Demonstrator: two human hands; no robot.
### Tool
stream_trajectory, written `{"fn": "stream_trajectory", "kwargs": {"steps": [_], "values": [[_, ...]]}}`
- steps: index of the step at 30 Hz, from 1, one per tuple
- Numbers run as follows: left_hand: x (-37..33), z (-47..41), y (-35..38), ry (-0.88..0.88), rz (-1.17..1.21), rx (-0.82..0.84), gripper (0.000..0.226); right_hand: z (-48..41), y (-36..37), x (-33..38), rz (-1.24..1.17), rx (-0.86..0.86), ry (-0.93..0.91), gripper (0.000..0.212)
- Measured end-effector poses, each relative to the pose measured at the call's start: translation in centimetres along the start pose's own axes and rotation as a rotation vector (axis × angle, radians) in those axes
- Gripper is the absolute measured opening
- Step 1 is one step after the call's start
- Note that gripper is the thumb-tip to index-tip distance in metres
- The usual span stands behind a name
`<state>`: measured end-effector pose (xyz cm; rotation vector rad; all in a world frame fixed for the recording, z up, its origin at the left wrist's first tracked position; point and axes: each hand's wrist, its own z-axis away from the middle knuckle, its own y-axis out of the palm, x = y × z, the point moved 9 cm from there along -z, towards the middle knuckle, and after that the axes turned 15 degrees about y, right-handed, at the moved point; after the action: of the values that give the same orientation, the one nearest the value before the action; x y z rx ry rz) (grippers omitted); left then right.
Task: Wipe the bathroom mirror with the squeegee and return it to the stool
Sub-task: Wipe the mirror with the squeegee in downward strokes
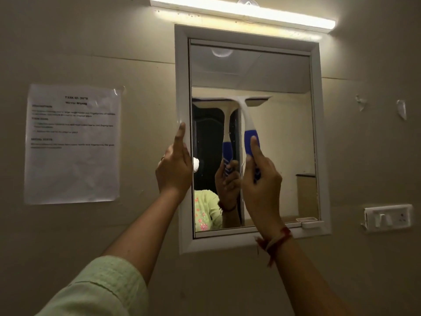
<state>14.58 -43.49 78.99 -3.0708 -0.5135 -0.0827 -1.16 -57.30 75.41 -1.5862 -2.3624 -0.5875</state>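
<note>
The bathroom mirror [278,137] hangs on the wall in a white frame [182,87]. A white squeegee with a blue handle [246,119] stands upright against the glass, its blade pressed flat across the mirror's middle left. My right hand [262,179] is closed around the blue handle, index finger stretched up along it. My left hand [175,165] rests on the frame's left edge, index finger pointing up, holding nothing. The glass reflects the squeegee and my right hand. The stool is out of view.
A printed task sheet [73,142] is taped to the wall left of the mirror. A lit tube light [246,12] runs above the frame. A switch and socket plate [387,217] sits at the lower right. A small white tray [309,223] sits on the frame's bottom ledge.
</note>
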Motion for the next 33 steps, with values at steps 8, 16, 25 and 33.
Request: {"fn": "stream_trajectory", "kwargs": {"steps": [8,16,25,33], "values": [[0.1,0.0,0.2,0.018,-0.006,0.003,0.047,6.0,-0.1,-2.6,-0.022,0.08,0.06,0.048],[0.2,0.0,0.1,0.019,-0.041,-0.031,0.048,-0.3,1.0,-0.5,-0.059,0.005,0.074,0.045],[0.1,0.1,0.0,0.012,-0.032,-0.025,0.046,9.3,-0.2,-4.2,-0.083,0.08,0.141,0.048],[0.1,0.1,0.1,0.012,-0.026,-0.024,0.046,4.2,0.7,-2.6,-0.155,0.045,0.167,0.045]]}}
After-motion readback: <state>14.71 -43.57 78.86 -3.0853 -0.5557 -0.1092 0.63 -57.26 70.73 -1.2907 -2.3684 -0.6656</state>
